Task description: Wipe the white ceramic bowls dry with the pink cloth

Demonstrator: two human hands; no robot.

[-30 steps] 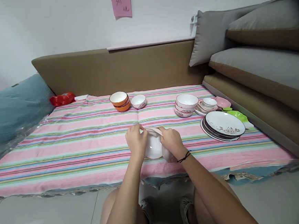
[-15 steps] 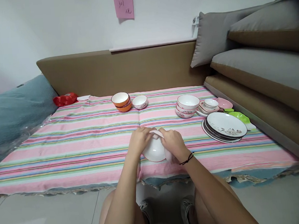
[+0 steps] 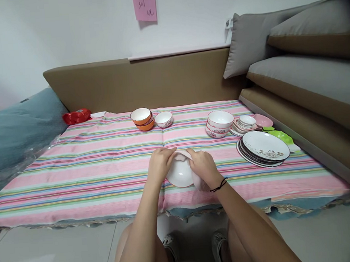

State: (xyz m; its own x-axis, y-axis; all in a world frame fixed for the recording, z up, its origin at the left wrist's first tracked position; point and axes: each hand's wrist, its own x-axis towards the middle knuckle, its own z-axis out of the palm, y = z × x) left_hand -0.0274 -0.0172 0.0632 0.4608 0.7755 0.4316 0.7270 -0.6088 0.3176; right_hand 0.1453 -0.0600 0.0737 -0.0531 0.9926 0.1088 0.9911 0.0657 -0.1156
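Between my hands, near the front edge of the striped cloth, is a white bowl (image 3: 180, 175) with a thin orange-red rim. My left hand (image 3: 160, 164) is closed on the bowl's left side, its thumb pointing along the far rim. A pale pinkish wiping cloth (image 3: 199, 182) is draped over the far rim and hangs down the right side. My right hand (image 3: 204, 165) grips this cloth against the bowl's right edge. The fingertips beneath the bowl and cloth are hidden.
Ahead stand stacked orange bowls (image 3: 141, 116) beside a small white bowl (image 3: 164, 119). To the right are stacked white bowls (image 3: 220, 120), small dishes (image 3: 247, 121), plates (image 3: 265, 146) and a green dish (image 3: 283, 137). Cushions (image 3: 306, 72) line the right side; a red package (image 3: 77, 116) lies far left.
My left hand has shifted slightly left and up along the rim, away from the right hand. The cloth between the hands lies more spread along the far rim.
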